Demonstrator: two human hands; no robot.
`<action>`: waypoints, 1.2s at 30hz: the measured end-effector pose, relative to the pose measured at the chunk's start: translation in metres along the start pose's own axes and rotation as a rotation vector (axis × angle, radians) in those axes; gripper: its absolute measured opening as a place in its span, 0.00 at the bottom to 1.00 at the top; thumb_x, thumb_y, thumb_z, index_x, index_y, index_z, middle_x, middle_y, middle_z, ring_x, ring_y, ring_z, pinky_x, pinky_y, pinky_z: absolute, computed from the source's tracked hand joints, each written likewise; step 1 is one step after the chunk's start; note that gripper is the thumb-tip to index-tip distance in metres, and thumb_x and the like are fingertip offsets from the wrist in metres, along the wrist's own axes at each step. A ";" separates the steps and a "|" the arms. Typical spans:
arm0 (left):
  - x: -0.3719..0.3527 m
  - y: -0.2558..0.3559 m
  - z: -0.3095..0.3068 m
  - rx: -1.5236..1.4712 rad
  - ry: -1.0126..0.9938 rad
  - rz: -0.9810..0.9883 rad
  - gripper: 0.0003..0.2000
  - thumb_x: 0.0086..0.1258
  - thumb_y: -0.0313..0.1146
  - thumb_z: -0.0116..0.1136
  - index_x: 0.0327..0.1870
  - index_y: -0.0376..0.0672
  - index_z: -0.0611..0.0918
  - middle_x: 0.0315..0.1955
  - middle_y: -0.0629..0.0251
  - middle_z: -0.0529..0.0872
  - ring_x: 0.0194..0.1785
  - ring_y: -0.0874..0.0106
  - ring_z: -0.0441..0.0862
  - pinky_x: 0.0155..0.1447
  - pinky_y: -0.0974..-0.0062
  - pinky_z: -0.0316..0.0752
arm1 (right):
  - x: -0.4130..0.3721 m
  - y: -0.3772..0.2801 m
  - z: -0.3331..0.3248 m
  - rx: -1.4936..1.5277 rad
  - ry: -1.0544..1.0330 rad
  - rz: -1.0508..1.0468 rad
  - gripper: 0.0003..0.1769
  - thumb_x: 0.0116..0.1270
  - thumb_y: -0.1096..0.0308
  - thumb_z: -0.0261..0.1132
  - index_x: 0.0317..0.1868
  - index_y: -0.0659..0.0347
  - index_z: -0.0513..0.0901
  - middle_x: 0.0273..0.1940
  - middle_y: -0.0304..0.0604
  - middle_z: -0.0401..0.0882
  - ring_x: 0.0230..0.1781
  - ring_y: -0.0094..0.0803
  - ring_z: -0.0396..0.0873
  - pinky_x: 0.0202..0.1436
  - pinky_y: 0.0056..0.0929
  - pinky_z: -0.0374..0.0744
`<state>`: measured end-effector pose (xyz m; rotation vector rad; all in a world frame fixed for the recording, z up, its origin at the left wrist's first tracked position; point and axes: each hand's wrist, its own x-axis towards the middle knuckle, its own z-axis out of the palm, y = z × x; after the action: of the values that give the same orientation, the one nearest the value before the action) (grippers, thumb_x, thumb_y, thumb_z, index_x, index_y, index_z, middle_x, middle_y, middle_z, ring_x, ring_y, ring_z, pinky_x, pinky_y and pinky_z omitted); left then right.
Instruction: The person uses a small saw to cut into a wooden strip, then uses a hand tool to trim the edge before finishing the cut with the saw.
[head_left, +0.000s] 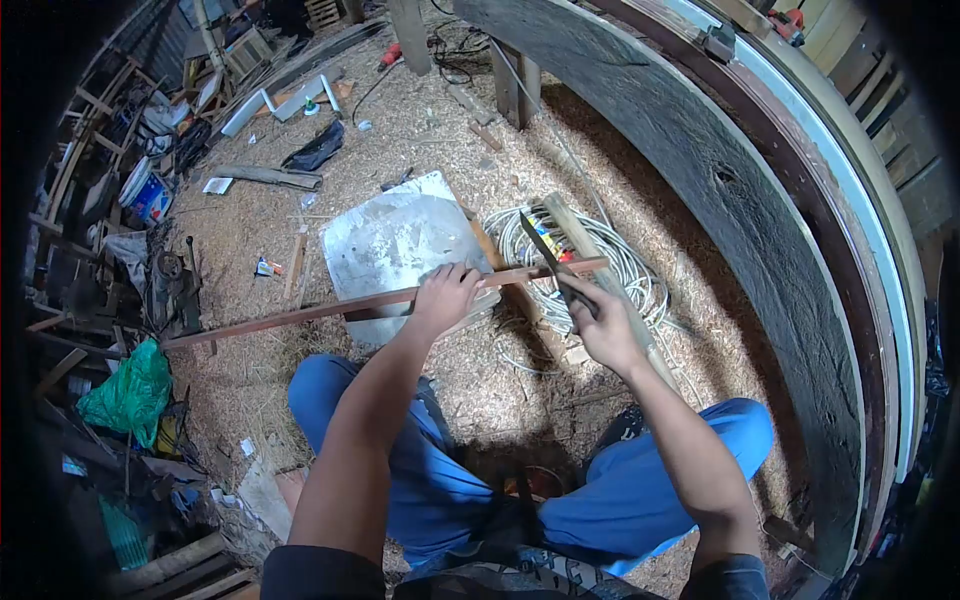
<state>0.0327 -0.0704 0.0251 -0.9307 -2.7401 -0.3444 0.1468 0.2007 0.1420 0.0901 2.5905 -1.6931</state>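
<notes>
Long wooden strip [300, 318] – its long axis runs roughly 9 to 3, right end tipped toward 2. Left hand [445, 296] is wrapped around it right of the middle; right hand [603, 328] clasps a blade [545, 250] that crosses the strip's right end and points to 11.

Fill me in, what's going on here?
A person sits low on a sawdust floor. The left hand pins a long wooden strip across a wooden block. The right hand holds a dark blade against the strip near its right end. A metal sheet and a cable coil lie beneath.
</notes>
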 end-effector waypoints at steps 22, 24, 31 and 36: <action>0.037 0.061 -0.170 -0.320 -0.218 -0.353 0.22 0.83 0.49 0.43 0.49 0.41 0.85 0.32 0.40 0.86 0.42 0.40 0.84 0.48 0.49 0.78 | -0.004 -0.085 -0.067 -0.288 0.396 -0.607 0.25 0.58 0.87 0.63 0.54 0.57 0.88 0.41 0.49 0.83 0.38 0.44 0.84 0.43 0.39 0.80; 0.030 0.056 -0.161 -0.339 -0.203 -0.314 0.22 0.83 0.49 0.43 0.50 0.41 0.85 0.32 0.40 0.85 0.41 0.40 0.84 0.48 0.49 0.78 | -0.002 -0.083 -0.071 -0.344 0.428 -0.602 0.22 0.59 0.85 0.65 0.53 0.57 0.88 0.41 0.49 0.82 0.39 0.45 0.83 0.45 0.39 0.80; 0.029 0.041 -0.171 -0.434 -0.241 -0.264 0.21 0.84 0.46 0.44 0.51 0.39 0.85 0.31 0.39 0.85 0.40 0.39 0.84 0.47 0.50 0.77 | -0.005 -0.090 -0.076 -0.453 0.483 -0.631 0.20 0.64 0.83 0.64 0.54 0.56 0.88 0.41 0.49 0.81 0.44 0.46 0.81 0.49 0.41 0.78; 0.027 0.039 -0.166 -0.377 -0.256 -0.243 0.21 0.83 0.50 0.45 0.48 0.42 0.85 0.31 0.41 0.86 0.41 0.40 0.84 0.47 0.49 0.78 | -0.003 -0.084 -0.074 -0.434 0.431 -0.536 0.21 0.70 0.80 0.63 0.62 0.56 0.84 0.39 0.50 0.80 0.39 0.44 0.81 0.46 0.38 0.79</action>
<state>0.0585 -0.0738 0.1960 -0.7654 -3.0972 -0.8663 0.1427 0.2347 0.2491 -0.3181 3.4943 -1.2693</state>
